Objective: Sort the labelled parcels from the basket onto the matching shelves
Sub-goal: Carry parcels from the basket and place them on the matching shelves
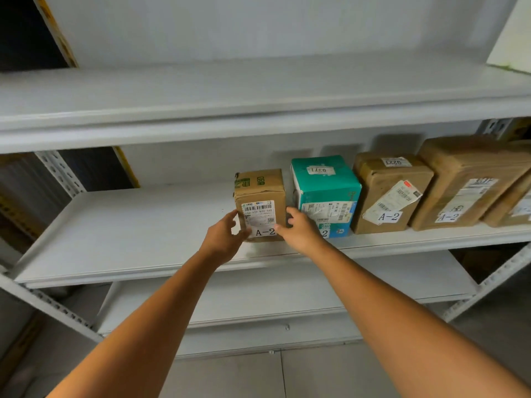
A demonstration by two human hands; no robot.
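Note:
A small brown cardboard parcel (pixel 260 196) labelled A-2 stands upright on the middle white shelf (pixel 129 225). My left hand (pixel 227 235) grips its left front edge and my right hand (pixel 297 228) grips its right front edge. To its right stand a teal parcel (pixel 324 185), then a brown parcel (pixel 388 191) marked A-2, then a larger brown parcel (pixel 465 179) marked A-2. The basket is out of sight.
The upper shelf (pixel 230 90) is bare apart from a white object (pixel 514 38) at its far right. A lower shelf (pixel 373 282) shows below. Perforated metal uprights (pixel 61 173) frame the rack. Another brown parcel (pixel 514 202) sits at the right edge.

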